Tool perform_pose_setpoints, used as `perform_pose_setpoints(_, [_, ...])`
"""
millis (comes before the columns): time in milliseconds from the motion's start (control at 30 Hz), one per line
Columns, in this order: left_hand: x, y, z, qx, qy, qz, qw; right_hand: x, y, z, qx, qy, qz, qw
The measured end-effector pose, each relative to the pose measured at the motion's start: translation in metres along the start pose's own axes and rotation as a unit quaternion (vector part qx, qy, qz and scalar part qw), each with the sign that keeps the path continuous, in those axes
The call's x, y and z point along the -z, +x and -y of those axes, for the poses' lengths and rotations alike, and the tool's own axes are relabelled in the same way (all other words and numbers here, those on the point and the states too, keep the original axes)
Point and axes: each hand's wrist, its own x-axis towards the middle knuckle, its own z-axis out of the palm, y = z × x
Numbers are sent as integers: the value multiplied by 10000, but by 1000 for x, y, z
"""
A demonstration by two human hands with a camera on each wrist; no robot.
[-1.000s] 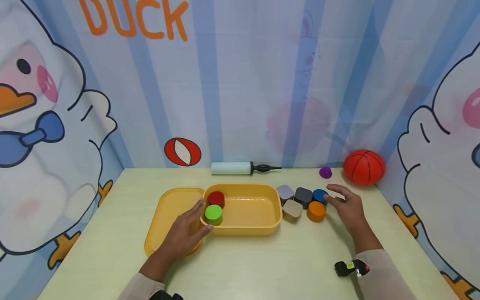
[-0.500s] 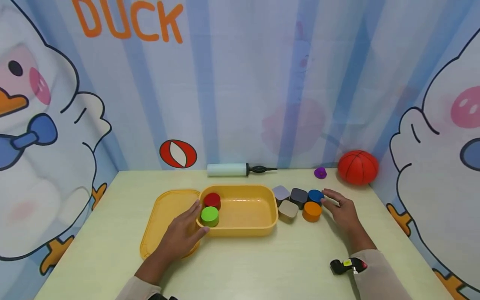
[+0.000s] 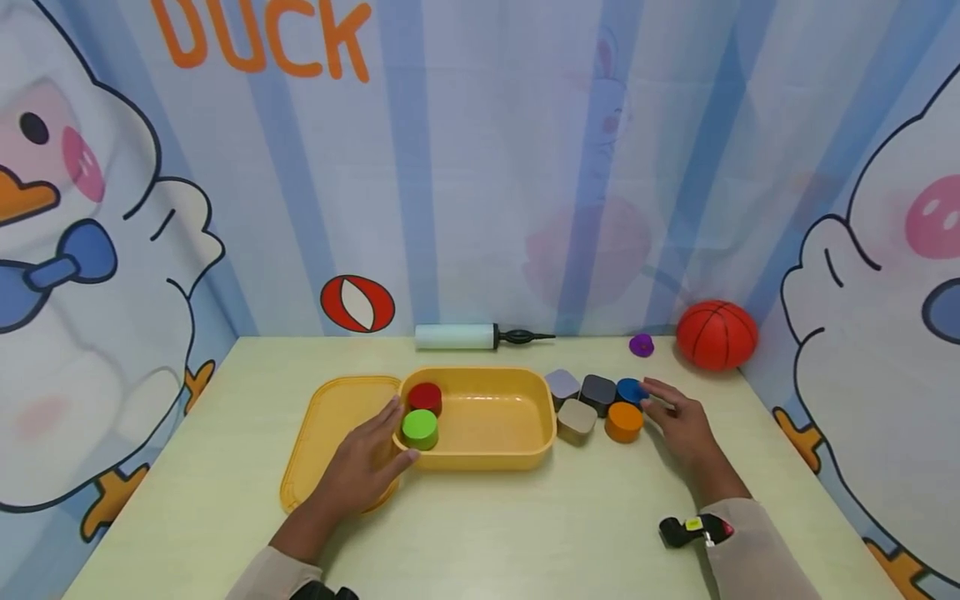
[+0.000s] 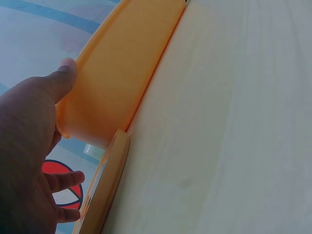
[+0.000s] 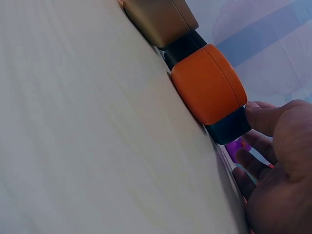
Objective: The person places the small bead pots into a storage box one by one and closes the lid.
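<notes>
In the head view my left hand [image 3: 360,462] touches the left end of a yellow rectangular box [image 3: 480,461]. Its thumb lies on the front wall and its other fingers are fairly straight. Inside the box, at the left, are a red round box [image 3: 425,397] and a green round box [image 3: 420,429]. At the right, my right hand [image 3: 684,425] pinches the near right side of a blue round box [image 3: 628,390] between thumb and index finger; the far side is partly hidden. An orange round box [image 5: 207,85] with a lid seam stands right beside the blue one.
Beige [image 3: 577,419], dark grey [image 3: 598,393] and lavender [image 3: 562,385] small boxes cluster by the yellow box. Its lid [image 3: 330,433] lies left, partly under my hand. A hand pump [image 3: 457,337], purple object [image 3: 641,345] and red ball [image 3: 717,335] stand along the back.
My right hand's index finger and thumb have closed in on the blue round box. The left hand stays at the yellow box's end. The head view has shifted slightly.
</notes>
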Motion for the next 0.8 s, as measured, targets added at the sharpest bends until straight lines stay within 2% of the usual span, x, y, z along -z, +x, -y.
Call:
perform_pose_setpoints(400, [0, 0, -1, 84, -86, 60, 9999, -1, 1, -2, -11, -198, 256, 9995])
perform_pose_setpoints(800, [2, 0, -6, 226, -112, 147, 9996, -4, 2, -3, 85, -364, 103, 9992])
